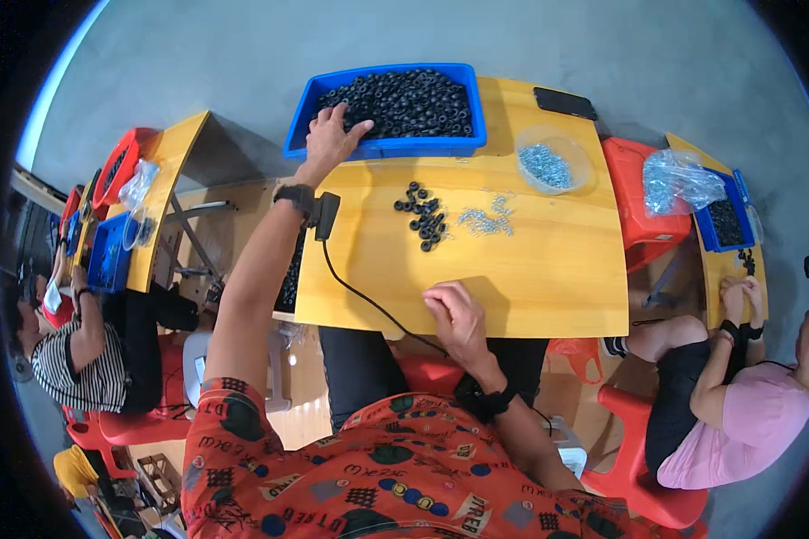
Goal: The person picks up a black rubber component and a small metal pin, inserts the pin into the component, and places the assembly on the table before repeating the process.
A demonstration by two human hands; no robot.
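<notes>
My left hand [334, 139] reaches over the near left corner of a blue tray [386, 148]. Thumb and fingers are apart, and the fingertips are at the small black ring-shaped parts [413, 101] heaped inside. Near the front edge of the yellow table [548, 269], my right hand [457, 314] is curled closed; whatever it may hold is hidden. Between my hands and the tray lies a loose cluster of black ring-shaped parts [426, 220]. Beside it, small silvery metal pieces [487, 220] are scattered.
A clear round tub [548, 169] of silvery pieces stands at the right, below a black phone [564, 102]. A black cable [355, 292] runs from my left wrist across the table. Co-workers sit at tables to the left [85, 350] and right [746, 404].
</notes>
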